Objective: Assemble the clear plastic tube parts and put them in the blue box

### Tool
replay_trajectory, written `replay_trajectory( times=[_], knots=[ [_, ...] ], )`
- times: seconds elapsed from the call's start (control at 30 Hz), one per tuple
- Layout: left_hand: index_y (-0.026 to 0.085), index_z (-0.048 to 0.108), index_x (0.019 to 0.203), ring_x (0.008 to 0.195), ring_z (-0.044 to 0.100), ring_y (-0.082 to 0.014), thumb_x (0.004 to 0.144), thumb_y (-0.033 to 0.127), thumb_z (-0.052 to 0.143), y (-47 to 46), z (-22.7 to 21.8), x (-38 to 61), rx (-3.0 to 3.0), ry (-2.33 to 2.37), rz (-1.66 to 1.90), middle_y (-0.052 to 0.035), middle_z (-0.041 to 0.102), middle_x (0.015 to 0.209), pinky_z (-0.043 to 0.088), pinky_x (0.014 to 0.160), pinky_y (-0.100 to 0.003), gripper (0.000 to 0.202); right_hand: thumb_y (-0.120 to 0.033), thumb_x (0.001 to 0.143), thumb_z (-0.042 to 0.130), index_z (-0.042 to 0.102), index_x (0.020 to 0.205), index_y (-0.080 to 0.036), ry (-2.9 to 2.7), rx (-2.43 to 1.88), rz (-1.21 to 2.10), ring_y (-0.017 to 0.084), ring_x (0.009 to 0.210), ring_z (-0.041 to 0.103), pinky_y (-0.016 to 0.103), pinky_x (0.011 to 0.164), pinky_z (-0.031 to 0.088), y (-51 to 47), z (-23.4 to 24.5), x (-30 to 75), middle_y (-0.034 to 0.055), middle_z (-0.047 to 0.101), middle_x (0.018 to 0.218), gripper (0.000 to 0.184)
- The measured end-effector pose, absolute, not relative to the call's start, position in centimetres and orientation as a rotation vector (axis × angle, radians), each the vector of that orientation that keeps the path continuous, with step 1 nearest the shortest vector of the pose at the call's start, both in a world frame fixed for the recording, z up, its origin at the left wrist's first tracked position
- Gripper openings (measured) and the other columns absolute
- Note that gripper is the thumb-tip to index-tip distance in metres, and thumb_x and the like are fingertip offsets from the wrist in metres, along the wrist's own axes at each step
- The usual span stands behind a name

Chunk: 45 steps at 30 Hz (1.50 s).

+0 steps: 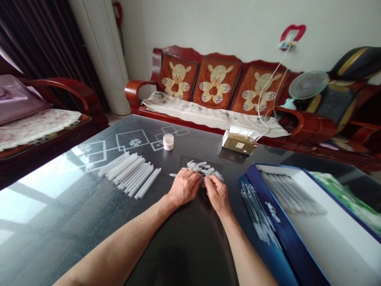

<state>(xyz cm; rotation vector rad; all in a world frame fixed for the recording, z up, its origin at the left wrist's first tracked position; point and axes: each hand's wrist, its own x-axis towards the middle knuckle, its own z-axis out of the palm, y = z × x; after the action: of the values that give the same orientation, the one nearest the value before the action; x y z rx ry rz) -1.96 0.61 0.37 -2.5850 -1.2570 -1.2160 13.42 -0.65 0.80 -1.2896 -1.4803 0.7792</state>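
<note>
My left hand is closed around a slim white pen; its pointed tip sticks out past the knuckles on the left, and the rest is hidden by the fingers. Close beside it, my right hand pinches something small at the pen's other end, too covered to make out. The fingertips of both hands nearly meet. Just beyond them lies a loose heap of small white and dark pen caps. Left of my hands, several white pen barrels lie side by side in a row on the dark table.
A small round tub stands behind the barrels. Toward the back right is a gold tissue box. On the right, a blue-edged box holds a row of thin refills; more refills lie along its left side. A wooden sofa stands beyond.
</note>
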Motion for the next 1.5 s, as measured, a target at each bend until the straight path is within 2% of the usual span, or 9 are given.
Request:
replay_trajectory(
  times=[0.13, 0.4, 0.53, 0.67, 0.8, 0.97, 1.17, 1.37, 1.5],
  knots=[
    [0.017, 0.062, 0.097, 0.079, 0.057, -0.0196, 0.093, 0.023, 0.045, 0.6, 0.3, -2.0, -2.594, -1.254, -1.212, -0.0057, 0.065, 0.086, 0.044, 0.077, -0.034, 0.019, -0.048, 0.087, 0.048, 0.057, 0.063, -0.022, -1.515, -1.330, 0.718, 0.018, 0.060, 0.058, 0.029, 0.057, 0.046, -0.7, 0.8, 13.4, 0.0026, 0.060, 0.061, 0.037],
    [0.017, 0.062, 0.095, 0.080, 0.058, -0.0198, 0.094, 0.024, 0.043, 0.6, 0.4, -2.0, -2.592, -1.283, -1.212, -0.0061, 0.065, 0.085, 0.044, 0.077, -0.035, 0.020, -0.044, 0.081, 0.056, 0.061, 0.085, -0.022, -1.448, -1.290, 0.851, 0.018, 0.056, 0.058, 0.029, 0.052, 0.044, -0.8, 0.9, 13.5, 0.0016, 0.064, 0.064, 0.023],
    [0.017, 0.062, 0.096, 0.079, 0.058, -0.0201, 0.094, 0.025, 0.042, 0.5, 0.5, -1.9, -2.607, -1.274, -1.194, -0.0067, 0.065, 0.085, 0.045, 0.077, -0.035, 0.022, -0.047, 0.082, 0.053, 0.062, 0.075, -0.022, -1.488, -1.317, 0.800, 0.018, 0.057, 0.056, 0.030, 0.055, 0.043, -0.8, 1.3, 13.4, 0.0021, 0.062, 0.063, 0.027],
    [0.018, 0.063, 0.095, 0.079, 0.058, -0.0199, 0.095, 0.026, 0.041, 0.5, 0.4, -1.8, -2.632, -1.232, -1.180, -0.0065, 0.065, 0.085, 0.045, 0.077, -0.036, 0.024, -0.049, 0.085, 0.049, 0.055, 0.058, -0.023, -1.511, -1.334, 0.729, 0.017, 0.056, 0.054, 0.030, 0.058, 0.043, -0.8, 1.3, 13.3, 0.0017, 0.058, 0.056, 0.039],
    [0.017, 0.063, 0.095, 0.079, 0.057, -0.0198, 0.094, 0.026, 0.042, 0.6, 0.4, -1.9, -2.610, -1.259, -1.196, -0.0066, 0.064, 0.085, 0.045, 0.076, -0.035, 0.023, -0.052, 0.088, 0.044, 0.057, 0.061, -0.023, -1.447, -1.372, 0.759, 0.018, 0.055, 0.055, 0.030, 0.057, 0.044, -0.8, 1.0, 13.3, 0.0024, 0.060, 0.056, 0.042],
    [0.017, 0.063, 0.096, 0.079, 0.058, -0.0202, 0.094, 0.026, 0.042, 0.6, 0.4, -1.9, -2.612, -1.271, -1.202, -0.0072, 0.065, 0.085, 0.045, 0.076, -0.036, 0.022, -0.046, 0.084, 0.051, 0.062, 0.068, -0.022, -1.521, -1.323, 0.767, 0.018, 0.055, 0.056, 0.030, 0.056, 0.044, -0.9, 1.4, 13.4, 0.0016, 0.062, 0.058, 0.031],
    [0.017, 0.063, 0.095, 0.078, 0.057, -0.0198, 0.094, 0.025, 0.041, 0.5, 0.4, -1.9, -2.627, -1.239, -1.203, -0.0066, 0.065, 0.084, 0.045, 0.077, -0.035, 0.023, -0.049, 0.086, 0.048, 0.054, 0.055, -0.023, -1.507, -1.360, 0.717, 0.017, 0.052, 0.053, 0.030, 0.056, 0.043, -0.9, 1.5, 13.2, 0.0016, 0.058, 0.053, 0.041],
    [0.018, 0.063, 0.098, 0.080, 0.057, -0.0198, 0.094, 0.024, 0.043, 0.4, 0.6, -1.9, -2.609, -1.227, -1.219, -0.0066, 0.065, 0.088, 0.045, 0.078, -0.035, 0.021, -0.049, 0.085, 0.051, 0.064, 0.067, -0.022, -1.530, -1.337, 0.717, 0.018, 0.056, 0.058, 0.030, 0.057, 0.044, -1.0, 1.3, 13.2, 0.0024, 0.062, 0.056, 0.035],
    [0.018, 0.062, 0.108, 0.096, 0.057, -0.0218, 0.091, 0.026, 0.049, 0.0, 1.4, -1.9, -2.472, -1.233, -1.371, -0.0105, 0.064, 0.110, 0.045, 0.086, -0.038, 0.022, -0.056, 0.084, 0.053, 0.067, 0.076, -0.019, -1.338, -1.363, 0.822, 0.015, 0.050, 0.054, 0.026, 0.048, 0.042, -0.4, 0.1, 13.6, 0.0026, 0.064, 0.060, 0.040]
  ],
)
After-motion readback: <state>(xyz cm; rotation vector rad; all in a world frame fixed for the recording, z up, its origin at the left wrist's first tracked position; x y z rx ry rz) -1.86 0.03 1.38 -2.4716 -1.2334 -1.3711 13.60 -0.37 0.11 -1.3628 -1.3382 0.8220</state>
